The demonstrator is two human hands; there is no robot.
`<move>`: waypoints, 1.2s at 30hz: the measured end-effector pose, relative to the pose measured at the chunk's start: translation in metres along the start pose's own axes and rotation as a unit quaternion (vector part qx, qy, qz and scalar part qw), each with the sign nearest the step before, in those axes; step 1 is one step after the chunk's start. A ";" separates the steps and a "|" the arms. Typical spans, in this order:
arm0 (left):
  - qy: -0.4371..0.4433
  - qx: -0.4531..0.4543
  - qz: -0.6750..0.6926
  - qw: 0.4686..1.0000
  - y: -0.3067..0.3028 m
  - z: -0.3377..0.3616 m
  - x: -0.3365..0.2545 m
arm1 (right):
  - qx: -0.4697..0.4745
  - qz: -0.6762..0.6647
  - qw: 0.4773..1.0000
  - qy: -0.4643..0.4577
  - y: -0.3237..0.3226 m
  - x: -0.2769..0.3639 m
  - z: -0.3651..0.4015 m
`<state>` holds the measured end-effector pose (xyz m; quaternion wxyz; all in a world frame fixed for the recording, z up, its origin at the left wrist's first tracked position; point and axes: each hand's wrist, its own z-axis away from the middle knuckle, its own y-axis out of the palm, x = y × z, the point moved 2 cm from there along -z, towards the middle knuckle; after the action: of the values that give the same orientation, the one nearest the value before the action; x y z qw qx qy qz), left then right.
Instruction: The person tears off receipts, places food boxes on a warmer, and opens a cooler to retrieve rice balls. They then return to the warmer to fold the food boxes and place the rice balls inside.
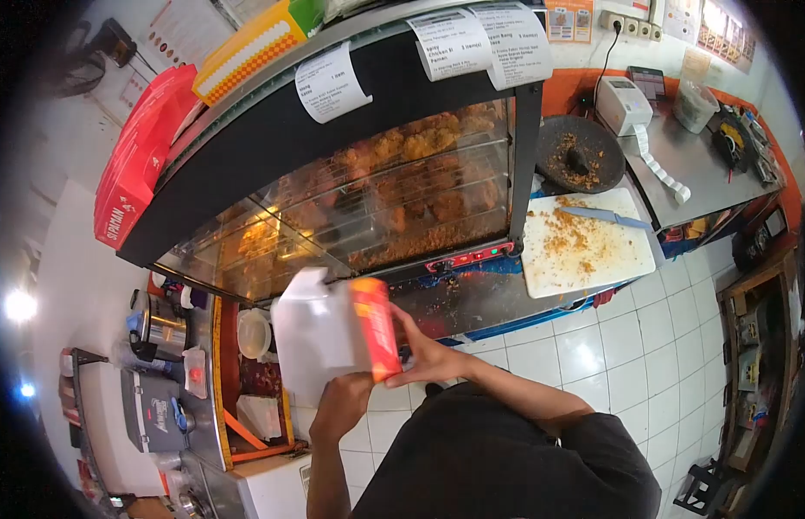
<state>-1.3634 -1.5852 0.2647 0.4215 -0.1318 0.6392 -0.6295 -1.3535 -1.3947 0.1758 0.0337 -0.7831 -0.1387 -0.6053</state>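
A food carton (pixel 378 329), red and orange outside with a white inner face, is held in front of my chest, partly unfolded and slightly blurred. My left hand (pixel 343 405) is closed on its lower edge, fingers curled. On the carton's right side, my right hand (pixel 422 350) grips the red panel, thumb and fingers around it. Just beyond stands a heated display cabinet (pixel 333 169) with fried chicken (pixel 433 138) on wire racks behind the glass. The carton hides part of the cabinet's lower front.
Right of the cabinet lie a white cutting board (pixel 554 277) with crumbs, a knife (pixel 606 216) and a stone mortar (pixel 614 169). A label printer (pixel 624 104) stands farther right. Red folded boxes (pixel 147 147) and paper slips (pixel 333 82) sit along the cabinet's top.
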 end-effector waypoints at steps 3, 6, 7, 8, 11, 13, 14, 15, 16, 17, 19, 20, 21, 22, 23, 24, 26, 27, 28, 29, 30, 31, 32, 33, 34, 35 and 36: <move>0.078 -0.040 -0.047 0.995 0.022 0.000 0.025 | -0.032 -0.245 0.955 0.162 -0.012 -0.032 0.020; 0.097 -0.038 -0.125 0.987 0.050 -0.012 0.045 | -0.154 -0.318 0.867 0.352 -0.021 -0.083 0.024; 0.125 -0.093 -0.159 0.975 0.053 -0.015 0.044 | -0.178 -0.342 0.854 0.350 -0.022 -0.088 0.024; 0.101 -0.100 -0.111 0.984 0.046 -0.018 0.042 | -0.203 -0.365 0.841 0.343 -0.025 -0.093 0.023; -0.019 -0.276 -0.003 0.961 0.057 -0.014 0.088 | -0.256 -0.389 0.817 0.339 -0.026 -0.106 0.021; -0.074 -0.336 0.028 0.939 0.101 -0.012 0.147 | -0.283 -0.415 0.799 0.331 -0.019 -0.156 0.023; -0.167 -0.332 -0.044 0.927 0.124 -0.011 0.173 | -0.303 -0.437 0.781 0.327 -0.016 -0.181 0.024; -0.257 -0.324 -0.116 0.903 0.140 -0.006 0.195 | -0.307 -0.437 0.782 0.322 -0.012 -0.195 0.024; -0.251 -0.326 -0.116 0.904 0.153 0.000 0.209 | -0.323 -0.429 0.773 0.337 -0.009 -0.206 0.024; -0.271 -0.233 -0.122 0.926 0.166 0.002 0.223 | -0.339 -0.421 0.765 0.350 -0.007 -0.214 0.023; -0.279 -0.141 -0.134 0.941 0.169 -0.003 0.233 | -0.330 -0.430 0.770 0.338 -0.007 -0.221 0.013; -0.272 -0.117 -0.129 0.946 0.170 -0.002 0.231 | -0.340 -0.430 0.757 0.356 -0.007 -0.224 0.009; -0.268 -0.092 -0.125 0.951 0.171 -0.001 0.229 | -0.350 -0.429 0.743 0.376 -0.006 -0.228 0.006; -0.264 -0.094 -0.126 0.952 0.172 0.000 0.229 | -0.357 -0.396 0.747 0.397 -0.005 -0.211 0.001; -0.251 -0.118 -0.109 0.955 0.173 0.002 0.230 | -0.358 -0.397 0.747 0.394 -0.004 -0.213 -0.002; -0.238 -0.142 -0.090 0.957 0.173 0.003 0.230 | -0.361 -0.393 0.754 0.384 -0.003 -0.214 -0.006; -0.210 -0.191 -0.079 0.956 0.171 0.010 0.227 | -0.363 -0.388 0.760 0.374 0.000 -0.216 -0.012; -0.183 -0.239 -0.066 0.951 0.168 0.014 0.226 | -0.396 -0.377 0.751 0.371 0.001 -0.217 -0.015; -0.182 -0.239 -0.065 0.951 0.158 0.018 0.218 | -0.428 -0.365 0.741 0.367 0.001 -0.219 -0.017; -0.195 -0.246 -0.055 0.948 0.142 0.025 0.203 | -0.428 -0.364 0.741 0.369 0.003 -0.236 -0.016; -0.208 -0.253 -0.045 0.944 0.125 0.033 0.189 | -0.447 -0.258 0.780 0.353 0.002 -0.265 -0.015; -0.208 -0.253 -0.044 0.944 0.110 0.043 0.179 | -0.460 -0.149 0.809 0.333 0.001 -0.280 -0.015; -0.209 -0.259 0.001 0.943 0.094 0.053 0.171 | -0.460 -0.149 0.809 0.333 0.000 -0.259 -0.016; -0.210 -0.264 0.045 0.940 0.077 0.063 0.162 | -0.430 -0.197 0.804 0.362 0.002 -0.211 -0.016; -0.200 -0.315 0.020 0.927 0.058 0.071 0.143 | -0.397 -0.244 0.795 0.389 0.008 -0.175 -0.016; -0.190 -0.367 -0.007 0.911 0.039 0.078 0.124 | -0.395 -0.244 0.796 0.389 0.017 -0.168 -0.014; -0.192 -0.370 -0.007 0.909 0.021 0.082 0.105 | -0.300 -0.254 0.817 0.422 0.030 -0.167 -0.012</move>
<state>-1.3622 -1.7114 0.2183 0.4531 -0.4006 0.7321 -0.3135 -1.3950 -1.4554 0.0219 -0.3028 -0.3595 -0.1169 -0.8749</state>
